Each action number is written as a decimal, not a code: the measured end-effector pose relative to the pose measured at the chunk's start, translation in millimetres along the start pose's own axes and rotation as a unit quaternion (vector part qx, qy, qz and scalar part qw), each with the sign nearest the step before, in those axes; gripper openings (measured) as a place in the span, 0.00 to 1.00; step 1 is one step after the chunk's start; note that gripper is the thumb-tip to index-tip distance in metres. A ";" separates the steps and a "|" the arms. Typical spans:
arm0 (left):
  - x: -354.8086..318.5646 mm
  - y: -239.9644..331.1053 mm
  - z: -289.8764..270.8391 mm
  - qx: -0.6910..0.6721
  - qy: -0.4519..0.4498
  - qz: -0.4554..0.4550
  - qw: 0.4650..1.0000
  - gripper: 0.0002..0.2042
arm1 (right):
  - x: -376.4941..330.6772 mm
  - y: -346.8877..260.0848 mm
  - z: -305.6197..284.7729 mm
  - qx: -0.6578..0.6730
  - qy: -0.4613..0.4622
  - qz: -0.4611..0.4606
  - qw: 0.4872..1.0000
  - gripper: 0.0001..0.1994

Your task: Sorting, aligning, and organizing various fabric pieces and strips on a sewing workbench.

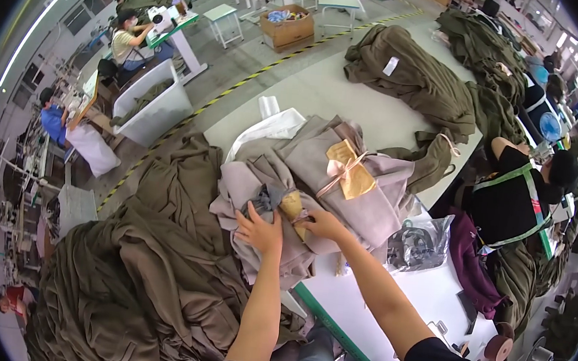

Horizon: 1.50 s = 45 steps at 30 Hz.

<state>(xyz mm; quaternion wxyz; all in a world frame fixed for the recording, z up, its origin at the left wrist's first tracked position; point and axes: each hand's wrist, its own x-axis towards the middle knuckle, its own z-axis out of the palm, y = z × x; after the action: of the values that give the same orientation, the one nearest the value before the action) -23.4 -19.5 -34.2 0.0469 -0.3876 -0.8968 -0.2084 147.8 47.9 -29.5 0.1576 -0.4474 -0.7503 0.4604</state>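
My left hand point(261, 232) lies on a greyish-mauve cloth bundle point(236, 182), its fingers spread beside a dark grey knotted strip point(268, 196). At the right, my right hand point(324, 226) has its fingers closed at the edge of a tan paper piece point(291, 205) on the same bundle. What lies under those fingertips is partly hidden. Just beyond is a folded mauve bundle point(383, 214), with a second tan paper piece point(355, 180) tied on by a pale pink strip point(342, 170).
A big heap of olive-brown fabric point(134, 270) fills the left. White cloth point(273, 129) lies behind the bundles. On the right are a clear plastic bag point(422, 243), purple cloth point(473, 268) and a thread spool point(497, 349). A co-worker in black point(502, 204) sits close at the right.
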 end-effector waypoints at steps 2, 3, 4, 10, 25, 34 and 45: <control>-4.9 5.8 3.1 -0.007 -0.006 0.007 1.000 0.40 | -8.1 13.5 0.5 -0.040 0.009 0.036 0.999 0.20; -5.1 4.0 2.6 -0.012 0.003 0.008 1.000 0.39 | -10.9 5.9 4.9 -0.036 0.002 0.036 0.999 0.20; -4.7 1.9 1.5 -0.017 0.012 0.008 1.000 0.39 | -14.0 -2.4 9.8 -0.043 0.052 0.066 0.996 0.21; -4.5 6.7 2.2 -0.022 0.015 0.007 1.000 0.39 | -10.8 -21.8 31.5 -0.131 0.162 0.147 0.967 0.24; -2.1 7.2 2.1 -0.012 -0.005 -0.016 1.000 0.40 | -182.2 -99.6 -66.2 0.099 -0.030 0.137 0.985 0.17; 0.5 10.7 10.6 0.005 -0.015 0.019 1.000 0.40 | -348.9 -102.7 -79.6 0.140 -0.023 0.240 0.960 0.19; -16.8 18.2 -19.0 -0.133 0.045 0.309 0.941 0.30 | -437.0 -92.2 -56.5 0.108 -0.053 0.302 0.946 0.20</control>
<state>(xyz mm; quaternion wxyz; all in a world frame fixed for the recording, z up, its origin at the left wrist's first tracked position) -0.2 -27.5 -14.9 0.0978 -0.6384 -0.6939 -0.3185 376.3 -294.1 153.7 0.0185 -0.6083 -0.5327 0.5881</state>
